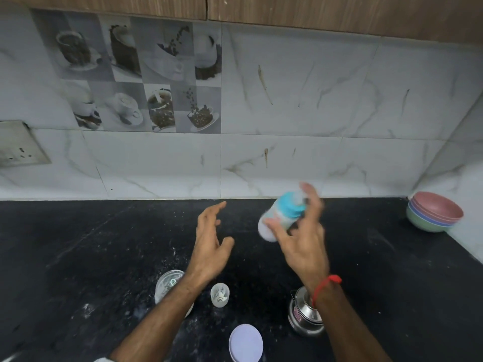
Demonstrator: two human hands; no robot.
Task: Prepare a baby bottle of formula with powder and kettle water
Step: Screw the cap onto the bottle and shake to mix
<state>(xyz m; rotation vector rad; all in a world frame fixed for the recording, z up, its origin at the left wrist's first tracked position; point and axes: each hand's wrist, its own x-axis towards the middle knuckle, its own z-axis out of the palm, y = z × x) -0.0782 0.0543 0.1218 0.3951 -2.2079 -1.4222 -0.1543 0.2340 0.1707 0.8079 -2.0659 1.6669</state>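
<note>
Grip: right hand wraps the bottle, thumb low on the white body, fingers up past the blue collar — all motion-blurred, so this looks like the shake.
Bottle: held in the air above the counter, tilted, long axis running from lower left up to upper right, nipple end toward the wall.
Contents: body reads milky white; I'd judge powder and water are both in.
Left hand: left hand hangs free with fingers spread, holding nothing, just left of the bottle and apart from it.
Key relation: bottle base points down toward the left hand, which is nearest to steady it.
Below: clear cap stands between the forearms, kettle under the right wrist, round lid at the near edge, jar partly behind the left forearm.
Far right: bowls, stacked in the corner.
</note>
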